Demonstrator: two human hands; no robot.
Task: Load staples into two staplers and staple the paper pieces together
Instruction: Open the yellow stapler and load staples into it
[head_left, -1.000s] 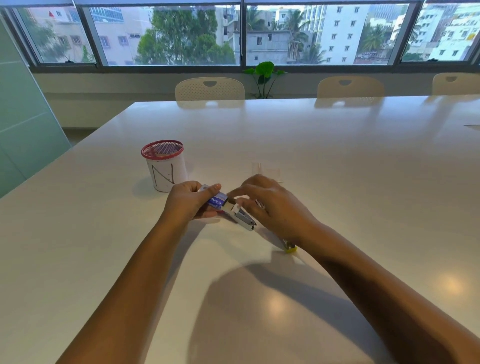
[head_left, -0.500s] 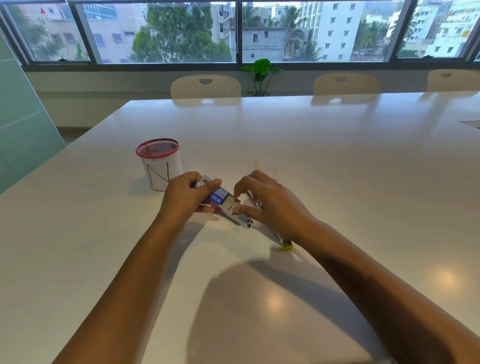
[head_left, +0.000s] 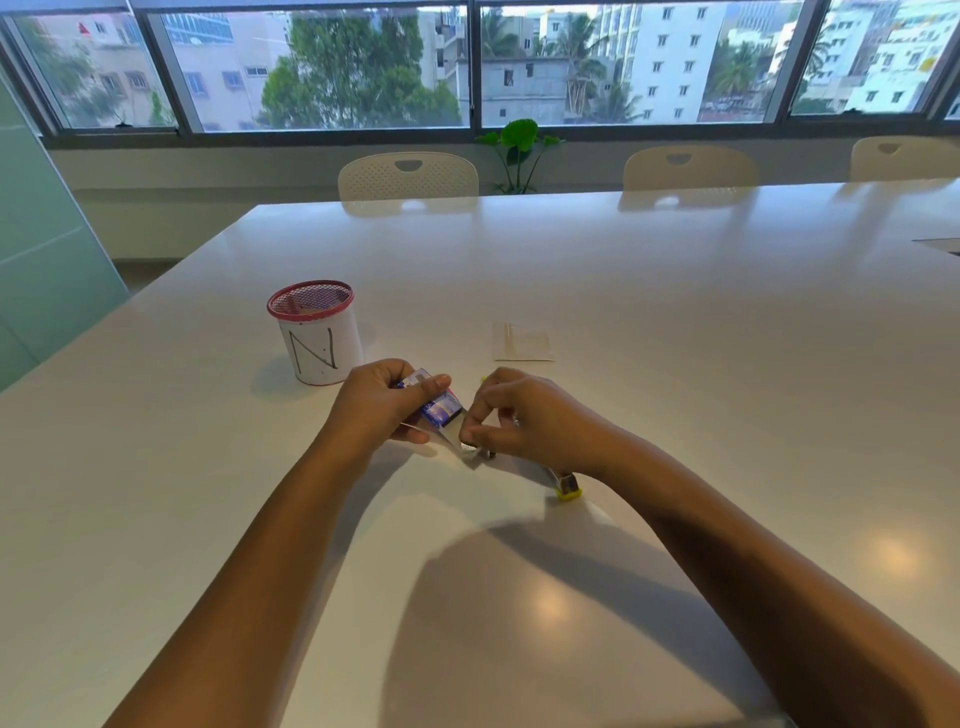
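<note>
Left hand (head_left: 382, 402) clamps blue stapler (head_left: 435, 406) above table (head_left: 675, 322). Right hand (head_left: 535, 421) pinches its blurred front end; pinched item unclear. Yellow stapler (head_left: 566, 487) mostly hidden under wrist. Paper pieces (head_left: 522, 341) beyond.

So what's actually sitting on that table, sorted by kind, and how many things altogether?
Staplers: 2, a blue stapler held in the left hand, and a yellow stapler mostly hidden under the right hand
Paper pieces: 1 small stack
Cup with red mesh rim: 1
Total: 4
</note>
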